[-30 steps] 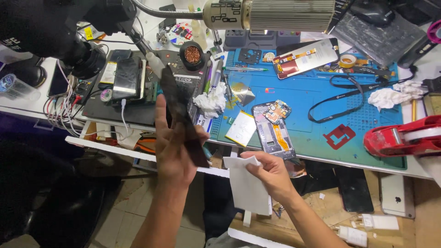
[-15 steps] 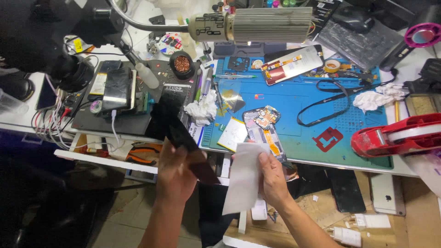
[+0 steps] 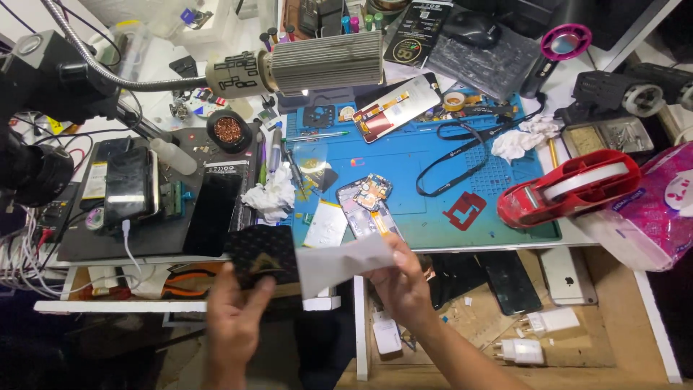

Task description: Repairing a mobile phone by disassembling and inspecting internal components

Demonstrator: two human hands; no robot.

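A black panel (image 3: 266,254) is gripped by the left hand (image 3: 234,318), just below the blue mat (image 3: 433,188). A white sheet (image 3: 339,261) is pinched by the right hand (image 3: 401,285), touching the panel's edge.

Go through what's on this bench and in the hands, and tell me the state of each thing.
Left hand: holding a dark panel.
Right hand: pinching a white sheet.
Phone on the blue mat: opened, insides showing.
Phone at left: cable plugged in.
Tape dispenser: loaded.
Tissue: crumpled.
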